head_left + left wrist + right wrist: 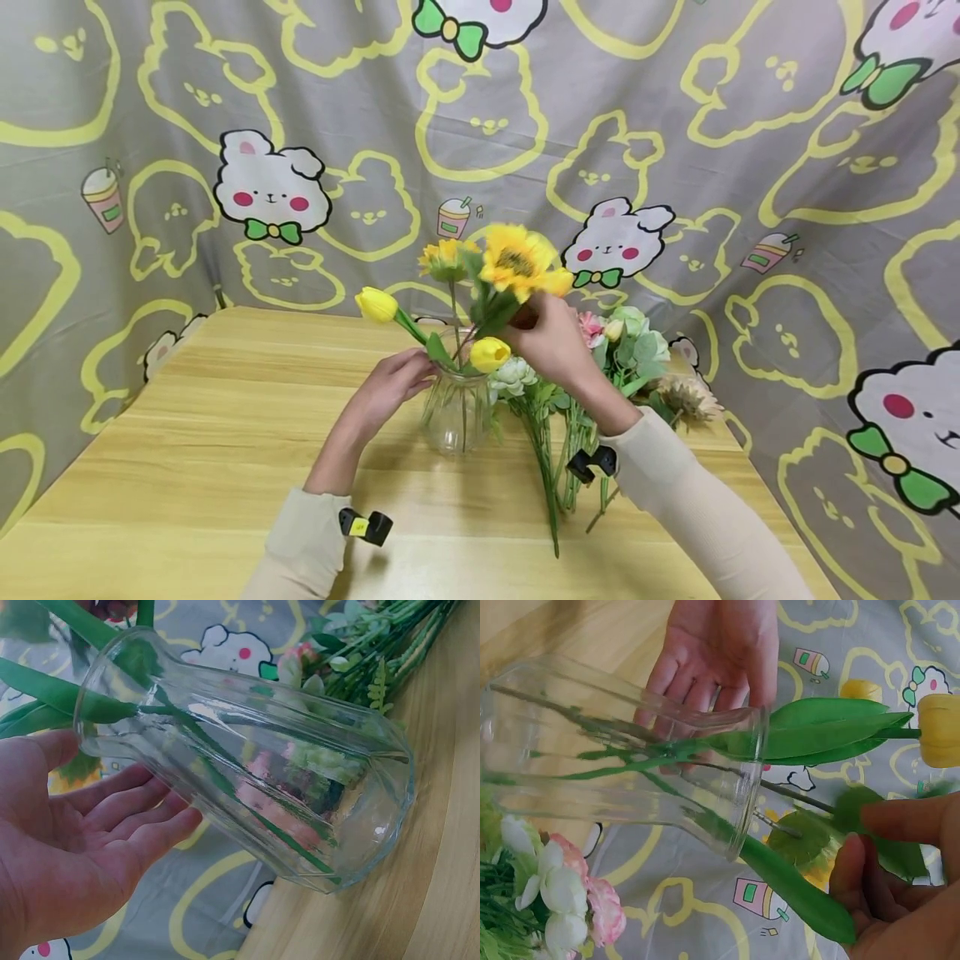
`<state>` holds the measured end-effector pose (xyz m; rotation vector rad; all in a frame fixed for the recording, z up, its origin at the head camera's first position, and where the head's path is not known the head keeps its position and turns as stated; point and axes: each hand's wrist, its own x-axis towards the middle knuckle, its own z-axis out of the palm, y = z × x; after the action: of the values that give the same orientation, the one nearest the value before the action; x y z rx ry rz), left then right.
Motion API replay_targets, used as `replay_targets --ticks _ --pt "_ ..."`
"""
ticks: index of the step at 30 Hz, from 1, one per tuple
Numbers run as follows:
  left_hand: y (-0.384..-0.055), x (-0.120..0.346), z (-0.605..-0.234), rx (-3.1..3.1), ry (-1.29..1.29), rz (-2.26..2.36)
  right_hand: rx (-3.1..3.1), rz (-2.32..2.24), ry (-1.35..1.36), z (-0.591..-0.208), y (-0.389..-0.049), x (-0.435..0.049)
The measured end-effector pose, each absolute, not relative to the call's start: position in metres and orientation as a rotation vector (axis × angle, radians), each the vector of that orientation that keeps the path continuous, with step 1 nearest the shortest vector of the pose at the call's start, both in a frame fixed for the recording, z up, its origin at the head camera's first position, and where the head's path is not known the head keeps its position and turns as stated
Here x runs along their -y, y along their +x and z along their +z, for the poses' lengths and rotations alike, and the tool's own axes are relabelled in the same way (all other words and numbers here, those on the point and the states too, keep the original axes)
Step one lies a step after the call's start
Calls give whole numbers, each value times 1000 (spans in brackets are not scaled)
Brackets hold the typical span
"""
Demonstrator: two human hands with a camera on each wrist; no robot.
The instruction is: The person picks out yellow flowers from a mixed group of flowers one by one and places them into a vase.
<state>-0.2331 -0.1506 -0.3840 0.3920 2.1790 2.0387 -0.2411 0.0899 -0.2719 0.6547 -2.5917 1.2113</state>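
Note:
A clear glass vase [450, 421] stands upright on the table with several green stems inside. My left hand [386, 390] is beside its neck; in the left wrist view the fingers [142, 825] lie nearly straight along the glass. Above the mouth, my right hand [555, 342] pinches a yellow sunflower [517, 260] close below its head, among the leaves. A second sunflower [444, 257] rises from the vase behind it. One yellow tulip [377, 305] leans out to the left, and another tulip [490, 355] hangs over the front rim.
Right of the vase lie white flowers [514, 377], pink flowers [590, 327] and pale green blooms [633, 325], their long stems [551, 492] pointing toward me. A beige dried-looking flower [690, 396] is at the far right. A patterned grey curtain [360, 108] surrounds the wooden table [225, 450].

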Motion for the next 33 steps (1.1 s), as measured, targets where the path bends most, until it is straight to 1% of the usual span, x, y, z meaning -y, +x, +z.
replay_targets --ticks 10,22,27,33 --pt "-233 149 -382 -2183 366 2031 2596 1381 610 -272 -239 -91" --pt "-232 149 -382 -2164 373 2044 2684 1324 605 -264 -238 -93" --pt "-232 150 -382 -2165 376 2049 2723 1347 659 -260 -237 -96" --pt "-231 150 -382 -2163 378 2054 2731 1327 627 -258 -234 -96"
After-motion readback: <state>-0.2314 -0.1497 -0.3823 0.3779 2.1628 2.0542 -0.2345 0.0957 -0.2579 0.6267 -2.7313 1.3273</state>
